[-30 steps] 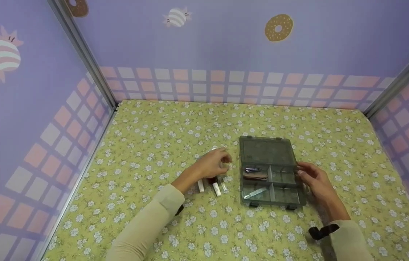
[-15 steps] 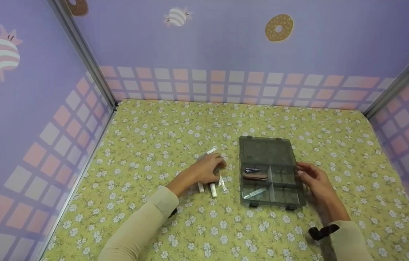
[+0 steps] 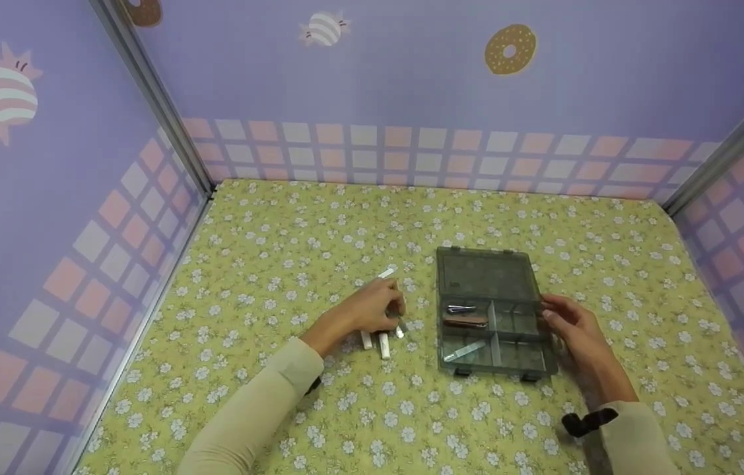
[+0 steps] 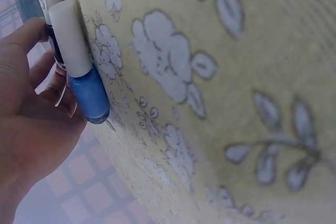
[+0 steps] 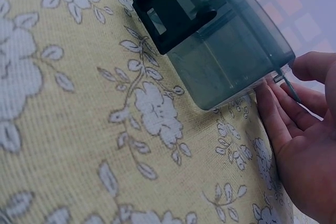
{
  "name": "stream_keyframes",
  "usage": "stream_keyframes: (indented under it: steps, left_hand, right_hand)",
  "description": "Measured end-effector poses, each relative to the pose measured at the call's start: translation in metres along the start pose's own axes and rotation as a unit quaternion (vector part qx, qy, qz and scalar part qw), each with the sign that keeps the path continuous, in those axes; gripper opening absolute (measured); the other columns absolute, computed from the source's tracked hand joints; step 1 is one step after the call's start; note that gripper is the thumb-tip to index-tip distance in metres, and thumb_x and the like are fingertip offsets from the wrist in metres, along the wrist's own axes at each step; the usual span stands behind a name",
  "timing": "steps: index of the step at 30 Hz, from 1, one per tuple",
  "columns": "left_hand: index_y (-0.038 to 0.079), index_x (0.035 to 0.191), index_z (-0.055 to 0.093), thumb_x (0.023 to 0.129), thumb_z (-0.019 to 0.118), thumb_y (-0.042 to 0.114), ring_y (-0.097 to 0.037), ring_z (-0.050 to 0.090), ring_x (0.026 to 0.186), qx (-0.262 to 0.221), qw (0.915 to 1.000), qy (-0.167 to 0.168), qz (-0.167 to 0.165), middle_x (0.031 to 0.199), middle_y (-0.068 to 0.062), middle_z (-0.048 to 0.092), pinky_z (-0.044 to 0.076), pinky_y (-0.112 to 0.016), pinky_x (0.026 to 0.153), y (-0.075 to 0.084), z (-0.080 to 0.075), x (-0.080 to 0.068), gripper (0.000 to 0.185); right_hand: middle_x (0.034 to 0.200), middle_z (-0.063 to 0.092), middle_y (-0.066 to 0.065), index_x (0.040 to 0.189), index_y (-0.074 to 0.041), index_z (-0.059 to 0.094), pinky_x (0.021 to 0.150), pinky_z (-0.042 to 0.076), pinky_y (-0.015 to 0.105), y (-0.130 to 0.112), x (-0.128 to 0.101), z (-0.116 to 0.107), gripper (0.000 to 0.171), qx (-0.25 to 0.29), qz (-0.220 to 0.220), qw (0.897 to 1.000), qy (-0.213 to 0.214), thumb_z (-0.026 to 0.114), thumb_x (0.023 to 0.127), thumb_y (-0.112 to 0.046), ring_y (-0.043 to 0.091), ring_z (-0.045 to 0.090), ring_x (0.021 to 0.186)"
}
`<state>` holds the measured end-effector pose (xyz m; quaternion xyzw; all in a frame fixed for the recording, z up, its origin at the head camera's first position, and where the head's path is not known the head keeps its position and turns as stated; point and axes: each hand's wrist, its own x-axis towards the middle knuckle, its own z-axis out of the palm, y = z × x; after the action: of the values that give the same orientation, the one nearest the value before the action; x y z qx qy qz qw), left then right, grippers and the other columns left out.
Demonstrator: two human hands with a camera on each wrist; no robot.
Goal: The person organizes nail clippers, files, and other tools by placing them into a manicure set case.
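White-capped blue bottle (image 4: 79,64) on flowered yellow tabletop (image 3: 279,231). Left hand (image 3: 372,309) covering it partly, fingers curled beside white-capped dark bottle (image 4: 55,43); grip unclear. Open smoky-grey plastic box (image 3: 487,274); right hand (image 3: 576,330) pinching right edge.

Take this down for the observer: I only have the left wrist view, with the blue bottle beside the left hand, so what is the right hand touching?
Observer: The right hand is touching the right edge of the box.
Operator: From here I just get a bit of that. Is it open?
Observer: Yes, the lid is folded back, away from the person.
Operator: Anything lying inside?
Observer: A slim pale item lies in the near left compartment; I can't tell what it is.
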<state>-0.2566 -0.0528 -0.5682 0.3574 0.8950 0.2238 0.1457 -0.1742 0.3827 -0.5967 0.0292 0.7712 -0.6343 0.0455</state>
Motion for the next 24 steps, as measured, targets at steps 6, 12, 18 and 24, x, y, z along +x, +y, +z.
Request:
stream_keyframes:
  steps: [6, 12, 18, 24]
  left_hand:
    - [0.015, 0.101, 0.075, 0.100, 0.070, 0.014, -0.013, 0.056, 0.090, -0.021, 0.9993, 0.007, 0.029, 0.104, 0.000, 0.057, 0.052, -0.031, 0.080, -0.002, -0.001, -0.001, 0.005]
    - [0.015, 0.102, 0.077, 0.104, 0.069, 0.018, -0.011, 0.061, 0.087, -0.028, 0.9983, 0.013, 0.048, 0.099, 0.004, 0.064, 0.055, -0.032, 0.081, -0.002, -0.002, 0.000, 0.009]
    - [0.011, 0.107, 0.077, 0.106, 0.068, 0.018, -0.010, 0.065, 0.091, -0.090, 0.9946, 0.029, 0.043, 0.102, 0.004, 0.066, 0.057, -0.031, 0.085, 0.000, -0.011, -0.003, 0.011]
    - [0.008, 0.111, 0.076, 0.105, 0.069, 0.016, -0.009, 0.066, 0.091, -0.142, 0.9873, 0.050, 0.052, 0.104, 0.003, 0.067, 0.057, -0.029, 0.084, 0.012, -0.020, -0.003, 0.012]
  right_hand:
    - [0.150, 0.050, 0.026, 0.156, 0.002, 0.047, 0.097, 0.053, 0.023, 0.001, 0.001, -0.001, 0.055, -0.004, -0.006, 1.000, -0.001, 0.059, 0.111, -0.029, 0.015, 0.061, 0.124]
    - [0.149, 0.052, 0.024, 0.156, 0.001, 0.047, 0.097, 0.054, 0.025, 0.001, 0.001, -0.001, 0.056, 0.015, 0.002, 1.000, -0.001, 0.061, 0.110, -0.028, 0.018, 0.062, 0.123]
    - [0.153, 0.047, 0.025, 0.158, 0.001, 0.043, 0.098, 0.052, 0.022, 0.000, -0.001, -0.001, 0.058, 0.004, 0.006, 1.000, -0.009, 0.059, 0.111, -0.029, 0.013, 0.060, 0.124]
    - [0.154, 0.047, 0.025, 0.158, 0.001, 0.043, 0.097, 0.051, 0.020, 0.002, 0.000, -0.002, 0.056, -0.021, -0.005, 1.000, -0.010, 0.057, 0.112, -0.028, 0.010, 0.058, 0.124]
